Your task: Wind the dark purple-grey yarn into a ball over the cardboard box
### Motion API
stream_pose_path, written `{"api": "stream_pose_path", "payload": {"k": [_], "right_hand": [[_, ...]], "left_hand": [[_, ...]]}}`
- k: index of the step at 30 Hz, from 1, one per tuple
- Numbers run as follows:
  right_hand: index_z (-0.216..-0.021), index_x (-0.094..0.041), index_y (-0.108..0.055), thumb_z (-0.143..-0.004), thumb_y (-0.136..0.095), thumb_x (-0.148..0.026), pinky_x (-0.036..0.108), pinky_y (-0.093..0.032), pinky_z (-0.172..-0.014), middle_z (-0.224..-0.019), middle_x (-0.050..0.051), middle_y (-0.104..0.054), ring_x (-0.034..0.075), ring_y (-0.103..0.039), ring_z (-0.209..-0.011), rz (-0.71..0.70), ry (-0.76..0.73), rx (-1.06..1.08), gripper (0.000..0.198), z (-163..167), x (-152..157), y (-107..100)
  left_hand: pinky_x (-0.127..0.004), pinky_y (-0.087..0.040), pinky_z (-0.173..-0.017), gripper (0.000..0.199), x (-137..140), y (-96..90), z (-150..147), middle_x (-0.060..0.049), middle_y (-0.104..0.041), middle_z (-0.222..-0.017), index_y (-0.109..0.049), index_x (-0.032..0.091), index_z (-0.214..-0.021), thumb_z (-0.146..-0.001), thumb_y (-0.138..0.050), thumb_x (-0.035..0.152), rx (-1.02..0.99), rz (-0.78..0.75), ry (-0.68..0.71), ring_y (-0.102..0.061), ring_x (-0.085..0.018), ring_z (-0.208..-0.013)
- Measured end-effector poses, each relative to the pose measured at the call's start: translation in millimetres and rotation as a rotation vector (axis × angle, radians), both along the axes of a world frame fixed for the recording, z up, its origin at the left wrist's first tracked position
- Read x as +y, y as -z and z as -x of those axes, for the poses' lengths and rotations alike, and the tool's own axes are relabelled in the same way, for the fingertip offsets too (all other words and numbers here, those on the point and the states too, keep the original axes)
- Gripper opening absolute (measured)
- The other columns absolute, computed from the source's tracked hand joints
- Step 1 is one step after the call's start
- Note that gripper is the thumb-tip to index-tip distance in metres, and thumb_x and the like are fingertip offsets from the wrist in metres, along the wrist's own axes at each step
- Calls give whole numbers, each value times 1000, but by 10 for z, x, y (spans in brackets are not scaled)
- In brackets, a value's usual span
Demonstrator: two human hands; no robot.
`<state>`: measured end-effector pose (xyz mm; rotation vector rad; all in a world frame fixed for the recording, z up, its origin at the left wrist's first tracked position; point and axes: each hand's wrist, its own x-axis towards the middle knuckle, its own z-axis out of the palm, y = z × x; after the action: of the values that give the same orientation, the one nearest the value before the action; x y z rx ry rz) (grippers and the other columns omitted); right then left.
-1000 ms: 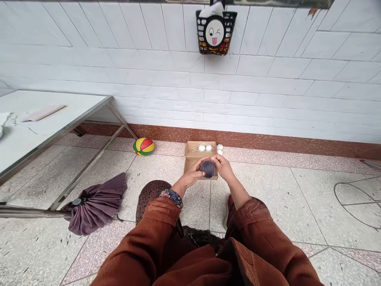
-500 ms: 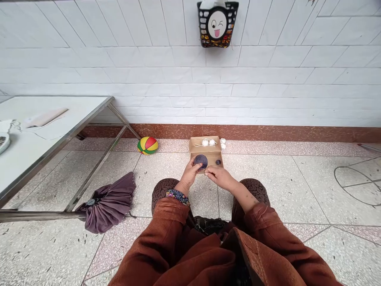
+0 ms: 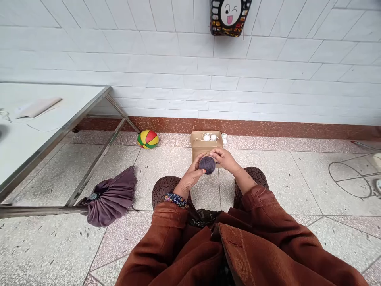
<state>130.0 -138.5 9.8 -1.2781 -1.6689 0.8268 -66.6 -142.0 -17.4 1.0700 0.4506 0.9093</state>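
Note:
A dark purple-grey ball of yarn [image 3: 207, 165] rests in my left hand [image 3: 192, 174], its fingers and thumb closed round the left side. My right hand [image 3: 224, 159] is at the ball's far right side, thumb and fingertips pinched on the yarn strand, which is too thin to follow clearly. Just beyond both hands an open cardboard box [image 3: 197, 153] stands on the floor, partly hidden by them. White yarn balls [image 3: 206, 137] with a loose strand lie in its far part.
More small white balls [image 3: 224, 139] sit right of the box. To the left are a coloured ball [image 3: 148, 139], a folded purple umbrella [image 3: 114, 196] and a metal-framed table [image 3: 86, 103]. A black basket [image 3: 230, 18] hangs on the tiled wall; a wire ring frame [image 3: 351, 174] lies right.
My right hand has moved from the near right of the yarn ball to its far side. The ball has come nearer to me and turned. The view has tilted down slightly.

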Motion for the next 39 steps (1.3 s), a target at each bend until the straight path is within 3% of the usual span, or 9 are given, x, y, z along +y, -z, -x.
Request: {"api": "stream_pose_path", "payload": {"k": [5, 9, 14, 21, 25, 29, 32, 34, 39], "right_hand": [[-84, -21, -59, -96, -49, -43, 26, -41, -62, -68, -3, -53, 14, -48, -62, 116, 3, 116, 27, 169, -86, 90], [-84, -20, -60, -95, -50, -33, 28, -45, -71, -76, 1, -61, 17, -56, -73, -19, -18, -51, 19, 269, -207, 94], [-93, -20, -63, -99, -50, -25, 31, -48, -80, -87, 5, -67, 19, -62, -84, -148, -71, -250, 16, 239, -427, -6], [-99, -21, -66, -102, -48, -27, 31, -48, -80, -94, 5, -67, 19, -64, -87, -271, -198, -370, 19, 137, -715, -429], [-99, -22, -69, -102, -51, -31, 29, -48, -76, -89, 5, -66, 18, -62, -82, -335, -181, -373, 21, 16, -607, -725], [-94, -23, -73, -100, -56, -34, 30, -48, -77, -91, 5, -66, 19, -63, -83, -376, -183, -330, 21, -142, -339, -853], [-87, -23, -73, -98, -58, -38, 30, -48, -74, -84, 5, -66, 19, -62, -78, -356, -178, -276, 24, -221, -189, -821], [-82, -21, -70, -97, -59, -41, 29, -47, -70, -78, 3, -64, 18, -60, -73, -315, -109, -192, 27, -239, -155, -734], [-80, -21, -61, -96, -51, -47, 26, -44, -60, -71, 1, -61, 16, -55, -63, -180, 95, 48, 32, -131, -286, -341]], "left_hand": [[-37, -40, -103, 70, -79, -313, 116, -8, -60, -131, -56, 25, -138, -71, -77, 23, -69, 73, -66, -55, -25, -118], [-36, -45, -97, 61, -92, -448, 72, -8, -60, -132, -57, 27, -132, -74, -76, 28, -103, 155, -206, -58, -22, -113], [-35, -47, -91, 56, -130, -500, -4, -8, -60, -131, -56, 26, -131, -79, -73, 33, -107, 180, -261, -60, -21, -107], [-33, -41, -103, 59, -192, -494, -76, -4, -66, -124, -61, 27, -131, -75, -78, 25, 161, -11, -373, -59, -21, -113], [-37, -36, -110, 60, -265, -558, -141, -5, -65, -131, -60, 27, -135, -78, -77, 27, 151, -22, -287, -56, -24, -122], [-41, -33, -113, 56, -364, -628, -229, -7, -62, -138, -66, 27, -130, -76, -80, 28, 62, 37, -170, -50, -28, -132], [-40, -32, -113, 54, -436, -673, -285, -7, -65, -133, -70, 26, -124, -71, -83, 24, 66, 21, -88, -51, -28, -130], [-39, -36, -110, 61, -477, -707, -308, -6, -60, -139, -65, 31, -131, -72, -82, 24, -4, 56, -83, -52, -27, -130], [-39, -49, -95, 59, -508, -788, -339, -9, -59, -139, -61, 28, -134, -77, -76, 29, -155, 202, -35, -60, -26, -115]]}}
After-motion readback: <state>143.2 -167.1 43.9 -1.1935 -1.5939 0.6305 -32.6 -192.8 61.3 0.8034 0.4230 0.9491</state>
